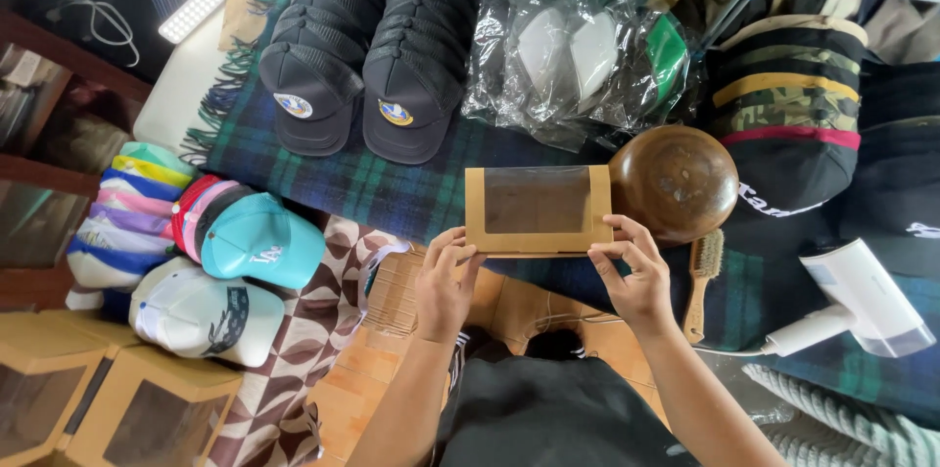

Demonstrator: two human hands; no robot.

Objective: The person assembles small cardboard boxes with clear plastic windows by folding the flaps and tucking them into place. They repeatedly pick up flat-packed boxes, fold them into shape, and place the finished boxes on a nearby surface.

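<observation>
A flat brown cardboard box with a clear window (pixel 538 209) is held level over the edge of a dark green plaid cloth (pixel 323 178). My left hand (pixel 446 286) pinches its near left corner. My right hand (pixel 632 276) pinches its near right corner. A round brown wooden hat block (pixel 676 183) sits just right of the box, touching or nearly touching it.
Two stacks of dark caps (pixel 367 46) and bagged caps (pixel 578 51) lie behind the box. Coloured caps (pixel 201 242) are piled at left. A wooden brush (pixel 701 281) and a white handheld steamer (pixel 852 305) lie at right. More windowed boxes (pixel 108 403) stand lower left.
</observation>
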